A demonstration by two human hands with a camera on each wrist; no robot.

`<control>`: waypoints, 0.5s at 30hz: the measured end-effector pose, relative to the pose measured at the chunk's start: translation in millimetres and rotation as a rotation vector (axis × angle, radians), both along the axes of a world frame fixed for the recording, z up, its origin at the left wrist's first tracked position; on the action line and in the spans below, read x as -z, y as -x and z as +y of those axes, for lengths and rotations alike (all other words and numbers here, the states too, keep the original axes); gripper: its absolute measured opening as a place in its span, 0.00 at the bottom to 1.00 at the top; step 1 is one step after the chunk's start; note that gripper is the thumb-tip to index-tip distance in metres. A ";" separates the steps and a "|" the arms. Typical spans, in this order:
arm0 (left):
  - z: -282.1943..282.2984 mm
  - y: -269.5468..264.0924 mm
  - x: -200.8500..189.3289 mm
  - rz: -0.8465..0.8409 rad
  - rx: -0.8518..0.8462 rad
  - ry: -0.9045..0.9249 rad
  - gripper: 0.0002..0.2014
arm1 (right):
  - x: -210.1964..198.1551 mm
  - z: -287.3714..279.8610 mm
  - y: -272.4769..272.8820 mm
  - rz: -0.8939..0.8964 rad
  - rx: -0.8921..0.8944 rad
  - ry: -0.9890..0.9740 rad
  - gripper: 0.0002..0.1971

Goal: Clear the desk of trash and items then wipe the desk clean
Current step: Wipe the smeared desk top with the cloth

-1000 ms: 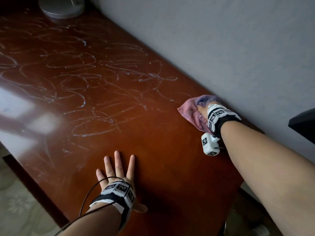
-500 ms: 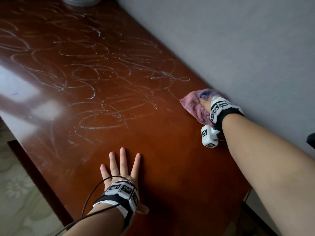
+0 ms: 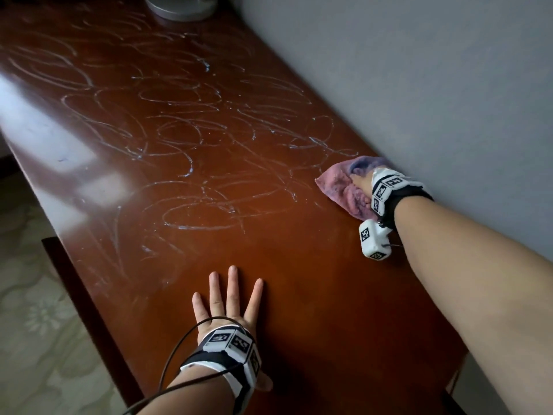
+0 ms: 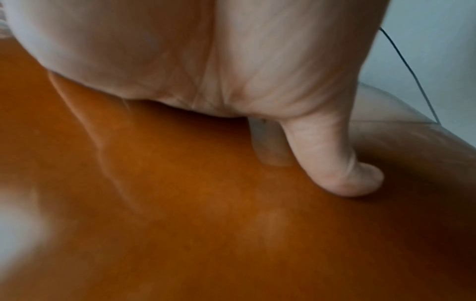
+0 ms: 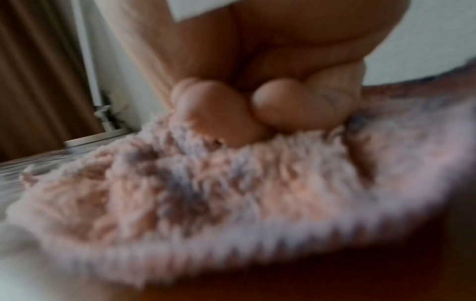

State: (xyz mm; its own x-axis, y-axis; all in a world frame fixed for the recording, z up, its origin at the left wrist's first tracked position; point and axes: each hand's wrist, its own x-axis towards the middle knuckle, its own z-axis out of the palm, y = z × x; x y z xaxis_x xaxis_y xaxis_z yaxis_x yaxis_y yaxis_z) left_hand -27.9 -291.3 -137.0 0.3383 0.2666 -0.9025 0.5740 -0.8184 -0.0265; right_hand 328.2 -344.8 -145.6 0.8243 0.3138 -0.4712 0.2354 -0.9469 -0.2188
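Note:
A dark red wooden desk (image 3: pixel 299 265) carries looping white smear marks (image 3: pixel 185 139) over its far half. My right hand (image 3: pixel 362 183) grips a pink and purple fluffy cloth (image 3: pixel 338 184) and holds it down on the desk at the back edge, against the wall, just beside the nearest smears. In the right wrist view the curled fingers (image 5: pixel 296 106) dig into the cloth (image 5: pixel 206 193). My left hand (image 3: pixel 230 301) lies flat on the near part of the desk with fingers spread; its thumb (image 4: pixel 342 173) presses the wood (image 4: pixel 180 224).
A round grey lamp base (image 3: pixel 182 7) stands at the far end of the desk. A grey wall (image 3: pixel 419 85) runs along the desk's right side. A pale patterned floor (image 3: pixel 36 324) lies beyond the desk's left edge.
My right hand has slid the cloth a little farther along the wall side, closer to the smears. The left hand has stayed flat in place.

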 end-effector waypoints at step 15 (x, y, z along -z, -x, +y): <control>0.2 3.0 2.6 -0.049 -0.007 0.008 0.74 | 0.1 12.1 50.4 0.028 -0.156 0.119 0.26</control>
